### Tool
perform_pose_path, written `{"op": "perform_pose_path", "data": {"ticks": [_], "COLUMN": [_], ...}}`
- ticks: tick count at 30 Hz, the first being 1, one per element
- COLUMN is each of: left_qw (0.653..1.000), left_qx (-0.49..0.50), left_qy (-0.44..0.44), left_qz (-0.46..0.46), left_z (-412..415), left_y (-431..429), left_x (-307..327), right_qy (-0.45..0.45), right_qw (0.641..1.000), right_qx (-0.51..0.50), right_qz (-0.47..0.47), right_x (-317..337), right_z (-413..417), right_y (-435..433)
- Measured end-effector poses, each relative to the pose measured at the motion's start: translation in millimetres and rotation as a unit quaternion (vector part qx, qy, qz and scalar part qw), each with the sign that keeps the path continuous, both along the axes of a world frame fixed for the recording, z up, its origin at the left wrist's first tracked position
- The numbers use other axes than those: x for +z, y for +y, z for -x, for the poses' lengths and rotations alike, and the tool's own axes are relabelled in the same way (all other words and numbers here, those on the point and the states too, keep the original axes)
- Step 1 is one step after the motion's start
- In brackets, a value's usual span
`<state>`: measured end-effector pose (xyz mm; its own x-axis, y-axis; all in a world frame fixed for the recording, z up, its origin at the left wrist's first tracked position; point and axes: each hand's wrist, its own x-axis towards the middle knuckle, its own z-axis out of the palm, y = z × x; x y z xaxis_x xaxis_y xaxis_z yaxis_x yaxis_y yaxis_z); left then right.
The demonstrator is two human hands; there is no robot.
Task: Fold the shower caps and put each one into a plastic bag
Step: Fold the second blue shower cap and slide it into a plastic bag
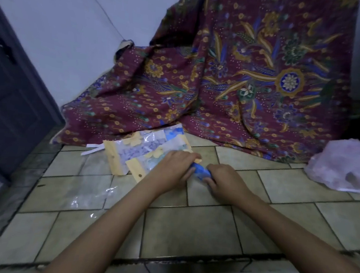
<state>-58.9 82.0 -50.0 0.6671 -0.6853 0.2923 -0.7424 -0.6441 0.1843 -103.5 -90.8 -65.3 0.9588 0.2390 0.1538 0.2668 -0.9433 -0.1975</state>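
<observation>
Presently the fold appears near done: left hand (174, 169) and right hand (225, 180) both grip a blue shower cap (200, 170), squeezed into a small wad between them low over the tiled floor (188, 228), just beside packed bags (127, 151) with yellow headers. Next move, by my judgement, needs one hand to hold the wad compressed while the other fetches the empty clear plastic bag (89, 196) lying off to the left. Cap looks thin, glossy, crumpled, mostly hidden by fingers.
</observation>
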Motion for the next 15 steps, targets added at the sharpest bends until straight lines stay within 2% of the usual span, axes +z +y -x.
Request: {"op": "perform_pose_path", "data": {"ticks": [4, 6, 8, 9, 11, 13, 15], "left_qw": [0.979, 0.945, 0.906, 0.887, 0.846, 0.809, 0.787], "left_qx": [0.125, 0.213, 0.315, 0.377, 0.5, 0.561, 0.577], "left_qy": [0.035, 0.067, 0.067, 0.067, 0.103, 0.165, 0.216], "left_qz": [0.157, 0.238, 0.274, 0.259, 0.156, 0.059, 0.004], "left_z": [5.4, 4.7, 5.9, 7.0, 12.7, 21.2, 27.2], "left_y": [46.9, 73.0, 97.0, 107.5, 128.8, 141.4, 147.5], "left_x": [11.5, 7.8, 4.0, 1.6, -2.3, -4.3, -9.3], "right_qy": [0.038, 0.062, 0.094, 0.109, 0.139, 0.179, 0.222], "right_qw": [0.99, 0.98, 0.968, 0.962, 0.945, 0.918, 0.886], "right_qx": [-0.013, -0.012, -0.015, -0.015, -0.004, -0.012, -0.025], "right_qz": [-0.132, -0.187, -0.232, -0.251, -0.297, -0.355, -0.406], "right_x": [-2.2, -2.9, -2.3, -2.3, -3.6, -5.5, -7.8], "right_z": [-6.0, -6.2, -8.3, -10.0, -13.8, -14.2, -14.2], "right_y": [28.9, 46.2, 63.0, 69.8, 85.8, 100.5, 112.8]}}
